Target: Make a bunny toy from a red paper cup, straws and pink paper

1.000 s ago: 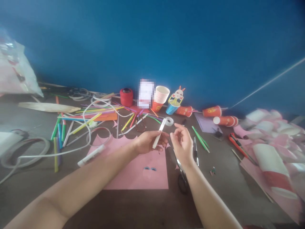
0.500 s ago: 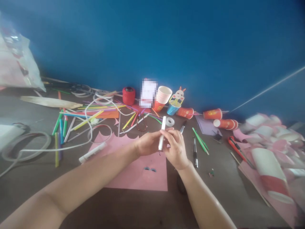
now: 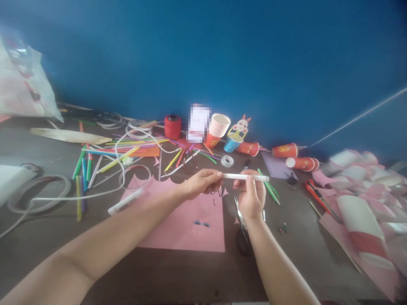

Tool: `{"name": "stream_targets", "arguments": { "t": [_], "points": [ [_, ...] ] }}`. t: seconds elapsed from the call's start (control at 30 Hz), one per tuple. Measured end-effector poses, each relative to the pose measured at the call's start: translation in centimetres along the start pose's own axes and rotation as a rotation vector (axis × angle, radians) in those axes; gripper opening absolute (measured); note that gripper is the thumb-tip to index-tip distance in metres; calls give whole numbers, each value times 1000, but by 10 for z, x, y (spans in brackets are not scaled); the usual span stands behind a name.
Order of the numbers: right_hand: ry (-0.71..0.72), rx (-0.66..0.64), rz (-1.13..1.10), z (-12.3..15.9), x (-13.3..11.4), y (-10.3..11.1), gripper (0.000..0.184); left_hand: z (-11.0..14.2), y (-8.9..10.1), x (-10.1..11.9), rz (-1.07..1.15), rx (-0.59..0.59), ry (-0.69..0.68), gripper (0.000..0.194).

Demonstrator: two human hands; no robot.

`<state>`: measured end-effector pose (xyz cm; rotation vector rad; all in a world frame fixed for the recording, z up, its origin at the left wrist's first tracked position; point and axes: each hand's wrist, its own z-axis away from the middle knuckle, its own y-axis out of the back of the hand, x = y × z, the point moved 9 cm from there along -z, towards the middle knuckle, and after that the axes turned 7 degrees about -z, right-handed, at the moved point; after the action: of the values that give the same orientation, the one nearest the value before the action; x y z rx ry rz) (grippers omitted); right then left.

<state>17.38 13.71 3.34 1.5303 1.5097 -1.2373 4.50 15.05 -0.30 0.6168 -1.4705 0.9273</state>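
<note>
Held level above the pink paper [image 3: 178, 231] is a slim white tube [image 3: 235, 176], rather like a marker pen. My left hand [image 3: 203, 183] pinches its left end. My right hand [image 3: 252, 197] grips it toward the right end with thumb and fingers. The pink paper has a scalloped top edge, and two small dark crescent pieces [image 3: 201, 224] lie on it. Scissors [image 3: 242, 237] rest partly hidden under my right hand. A longer white tube [image 3: 125, 202] lies on the paper's left side, near my left forearm.
Colored straws [image 3: 121, 159] and a white cable [image 3: 76, 198] cover the left. Along the blue wall stand a red spool [image 3: 172, 127], stacked cups [image 3: 220, 123] and a blue cup [image 3: 233, 143]. A red cutter [image 3: 318, 197] and paper scraps [image 3: 359, 169] lie right.
The white tube has turned from nearly upright to level. My right hand has shifted right and down, apart from my left hand, uncovering the scissors.
</note>
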Motion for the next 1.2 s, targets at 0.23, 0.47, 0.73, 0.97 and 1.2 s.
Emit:
{"name": "stream_targets", "arguments": {
  "t": [0.23,0.47,0.73,0.97,1.2],
  "points": [
    [-200,-244,-56,3,21,-24,24,3,-13,-1,-84,-98,20,41],
    [-171,-16,-124,0,16,-10,29,-1,-13,3,-292,1,-93,46],
    [-41,357,-146,-43,-2,77,36,-2,17,24,-273,343,-176,42],
    [-311,-132,150,-11,50,-4,30,34,-1,73,-442,519,-448,22],
    [-285,-230,259,-10,53,-5,35,20,-13,89,-471,336,-284,19]
  ]
}}
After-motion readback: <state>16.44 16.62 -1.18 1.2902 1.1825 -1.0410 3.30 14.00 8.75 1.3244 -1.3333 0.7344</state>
